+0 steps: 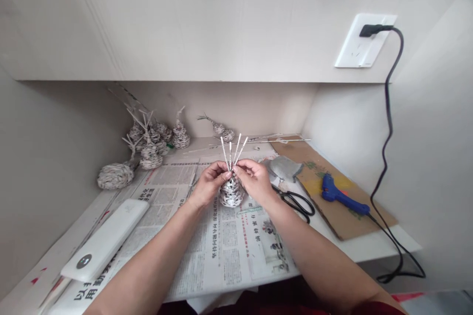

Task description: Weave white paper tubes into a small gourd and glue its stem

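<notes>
A small woven newspaper gourd [231,195] stands upright on the newspaper in front of me, several thin rolled-paper sticks [236,150] rising from its top. My left hand [211,182] pinches the neck from the left, thumb and fingertips at the base of the sticks. From the right, my right hand [254,177] pinches the same spot, its thumb close to the left one. The fingers hide part of the neck and the upper weave.
Several finished woven gourds [151,156] cluster at the back left. To the right lie black-handled scissors [297,204], a grey cloth-like piece [284,168] and a blue glue gun [343,197] on cardboard [332,224]. A white box-like device [107,238] rests at left. A black cord [387,128] hangs from the socket.
</notes>
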`<control>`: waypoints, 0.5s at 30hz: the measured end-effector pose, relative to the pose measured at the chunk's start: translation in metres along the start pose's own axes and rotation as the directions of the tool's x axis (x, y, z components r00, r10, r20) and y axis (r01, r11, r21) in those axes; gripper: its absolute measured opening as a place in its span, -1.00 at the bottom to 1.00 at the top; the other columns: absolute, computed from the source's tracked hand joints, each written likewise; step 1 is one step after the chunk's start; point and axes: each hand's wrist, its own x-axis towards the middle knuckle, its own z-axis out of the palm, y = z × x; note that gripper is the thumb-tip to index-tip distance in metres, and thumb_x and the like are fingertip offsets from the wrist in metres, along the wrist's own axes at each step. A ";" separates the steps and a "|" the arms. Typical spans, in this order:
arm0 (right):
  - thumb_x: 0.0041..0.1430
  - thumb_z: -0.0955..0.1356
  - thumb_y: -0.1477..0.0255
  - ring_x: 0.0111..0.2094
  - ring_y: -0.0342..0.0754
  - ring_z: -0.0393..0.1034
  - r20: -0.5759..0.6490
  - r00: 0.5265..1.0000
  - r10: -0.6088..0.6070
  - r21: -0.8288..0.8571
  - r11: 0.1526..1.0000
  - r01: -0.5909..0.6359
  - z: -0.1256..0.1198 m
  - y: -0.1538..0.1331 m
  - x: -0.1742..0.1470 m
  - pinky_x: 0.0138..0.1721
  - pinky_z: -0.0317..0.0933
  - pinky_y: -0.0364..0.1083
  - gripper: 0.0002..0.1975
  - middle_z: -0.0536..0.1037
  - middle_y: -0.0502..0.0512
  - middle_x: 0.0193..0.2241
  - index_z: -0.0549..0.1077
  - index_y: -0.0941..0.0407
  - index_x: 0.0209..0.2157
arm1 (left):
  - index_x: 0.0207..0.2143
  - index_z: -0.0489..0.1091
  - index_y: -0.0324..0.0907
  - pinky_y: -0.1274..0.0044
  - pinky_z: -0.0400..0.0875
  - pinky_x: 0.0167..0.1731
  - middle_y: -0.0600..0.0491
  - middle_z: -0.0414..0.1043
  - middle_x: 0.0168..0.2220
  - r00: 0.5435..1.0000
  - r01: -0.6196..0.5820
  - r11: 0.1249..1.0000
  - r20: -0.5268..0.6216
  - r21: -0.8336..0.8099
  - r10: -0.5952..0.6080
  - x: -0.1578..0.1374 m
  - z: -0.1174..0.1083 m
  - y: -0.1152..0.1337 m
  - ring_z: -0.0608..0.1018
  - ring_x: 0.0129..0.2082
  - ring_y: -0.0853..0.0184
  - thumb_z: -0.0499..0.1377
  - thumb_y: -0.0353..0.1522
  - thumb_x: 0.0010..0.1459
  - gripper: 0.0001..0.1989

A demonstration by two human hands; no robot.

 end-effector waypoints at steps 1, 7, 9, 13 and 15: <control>0.06 0.42 0.25 -0.46 -0.09 0.41 -0.001 1.000 0.012 0.004 1.000 -0.012 0.001 0.000 0.000 -0.44 0.29 -0.15 -0.80 0.56 0.03 -0.43 0.52 0.09 -0.35 | -0.38 0.43 -0.19 0.58 0.32 -0.35 0.09 0.49 -0.43 1.000 0.000 1.000 0.000 -0.002 0.000 0.000 0.000 0.000 0.47 -0.43 0.41 0.42 -0.30 -0.12 -0.72; 0.05 0.43 0.23 -0.51 -0.12 0.38 -0.024 0.998 0.061 0.036 0.998 -0.060 0.002 -0.001 -0.001 -0.50 0.24 -0.16 -0.77 0.54 0.01 -0.47 0.50 0.09 -0.34 | -0.36 0.47 -0.21 0.59 0.31 -0.34 0.08 0.48 -0.42 0.999 0.024 0.999 -0.026 -0.030 -0.025 0.000 -0.002 0.001 0.46 -0.43 0.43 0.38 -0.25 -0.04 -0.75; 0.06 0.42 0.24 -0.51 -0.12 0.38 -0.027 0.997 0.069 0.028 0.997 -0.068 0.002 0.000 -0.001 -0.50 0.24 -0.16 -0.78 0.54 0.01 -0.47 0.50 0.09 -0.34 | -0.35 0.49 -0.21 0.59 0.31 -0.34 0.07 0.49 -0.41 0.999 0.021 0.999 -0.037 -0.025 -0.022 0.000 -0.002 0.001 0.46 -0.42 0.42 0.37 -0.25 -0.03 -0.75; 0.06 0.42 0.25 -0.50 -0.14 0.37 -0.033 0.997 0.071 0.028 0.997 -0.070 0.003 -0.002 -0.001 -0.50 0.23 -0.17 -0.79 0.54 0.01 -0.45 0.50 0.10 -0.34 | -0.37 0.48 -0.19 0.58 0.31 -0.35 0.09 0.50 -0.40 0.999 0.003 1.000 -0.045 0.021 -0.002 0.000 -0.003 0.002 0.47 -0.42 0.41 0.43 -0.33 -0.13 -0.74; 0.05 0.43 0.26 -0.49 -0.14 0.37 -0.032 0.997 0.068 0.031 0.997 -0.067 0.003 -0.003 -0.002 -0.49 0.24 -0.17 -0.79 0.54 0.02 -0.43 0.50 0.10 -0.34 | -0.39 0.47 -0.19 0.59 0.30 -0.38 0.10 0.48 -0.42 0.998 -0.008 0.999 -0.059 0.035 0.010 0.000 -0.003 0.001 0.45 -0.45 0.43 0.43 -0.35 -0.13 -0.75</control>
